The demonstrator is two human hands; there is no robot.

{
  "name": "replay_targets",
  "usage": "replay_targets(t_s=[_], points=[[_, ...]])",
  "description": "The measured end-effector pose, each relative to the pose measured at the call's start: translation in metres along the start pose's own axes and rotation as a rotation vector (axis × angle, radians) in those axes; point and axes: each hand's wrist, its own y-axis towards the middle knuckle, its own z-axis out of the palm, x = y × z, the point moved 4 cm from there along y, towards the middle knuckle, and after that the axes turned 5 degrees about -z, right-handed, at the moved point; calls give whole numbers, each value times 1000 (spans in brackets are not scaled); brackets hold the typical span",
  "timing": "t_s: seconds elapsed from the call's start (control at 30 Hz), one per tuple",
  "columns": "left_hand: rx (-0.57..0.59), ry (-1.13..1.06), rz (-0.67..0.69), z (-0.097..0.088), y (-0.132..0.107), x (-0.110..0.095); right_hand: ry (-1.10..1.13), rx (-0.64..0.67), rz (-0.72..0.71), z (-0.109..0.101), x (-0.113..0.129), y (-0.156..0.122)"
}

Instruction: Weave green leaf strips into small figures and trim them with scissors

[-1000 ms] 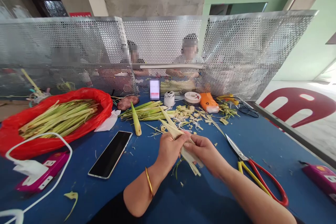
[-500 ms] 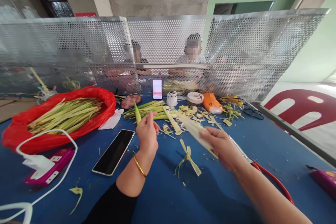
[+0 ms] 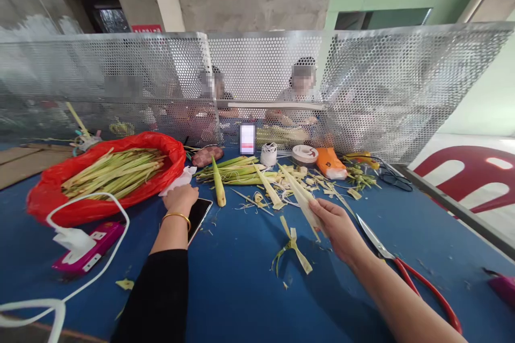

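Note:
My right hand (image 3: pixel 336 225) pinches a long pale husk leaf (image 3: pixel 300 195), which slants up and away to the left above the table. At the left, my left hand (image 3: pixel 181 199) is closed over a crumpled white tissue (image 3: pixel 187 176), beside the red bag; its fingertips are mostly hidden. Under that hand's right side lies a black phone (image 3: pixel 199 217). A pointed green shoot (image 3: pixel 218 185) rests right of my left hand. Below the held leaf is a small knotted leaf piece (image 3: pixel 293 246). Red-handled scissors (image 3: pixel 378 238) lie open beside my right forearm.
A red plastic bag (image 3: pixel 36 201) holds many green-yellow leaf strips. Behind are leaf stalks (image 3: pixel 237 171), white string (image 3: pixel 269 154), a tape roll (image 3: pixel 304 154), an orange packet (image 3: pixel 330 162) and an upright phone (image 3: pixel 247 138). A purple power strip (image 3: pixel 90 249) with white cable sits left.
My left hand has let go of the green shoot, leaving it on the table, and has moved left to the tissue. My right hand still holds the pale leaf. The view has shifted slightly.

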Motion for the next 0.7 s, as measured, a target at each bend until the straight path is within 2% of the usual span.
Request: replay_targets(t_s=[0.07,0.17,0.23,0.3,0.33,0.37,0.4,0.47,0.53,0.57,0.63,0.7], points=[[-26,1,-87,1,3,6,-13,-5,-10,-1,-1,1],[-119,-38,-144,-13,-1,0,-34,-18,-27,-1,-1,2],[-221,-95,-117,-27,-12,-15,-20,-16,-36,0,1,0],[-314,-202,-43,-36,-33,-37,19,0,-60,2,4,-2],[-326,-439,46,-35,-48,-51,44,13,-78,3,6,-3],[-242,-678,120,-29,-65,-64,67,28,-99,5,7,-5],[-76,-873,149,-17,-82,-78,87,47,-120,7,8,-6],[339,-1162,120,14,-122,-103,109,92,-154,12,9,-9],[814,-1374,20,42,-161,-123,62,118,-184,15,7,-9],[1015,-1468,-46,52,-177,-129,12,117,-201,16,5,-8],[1257,-1568,-131,61,-197,-134,-108,103,-225,16,1,-5],[1360,-1582,-147,64,-204,-135,-205,126,-229,16,-4,-2]])
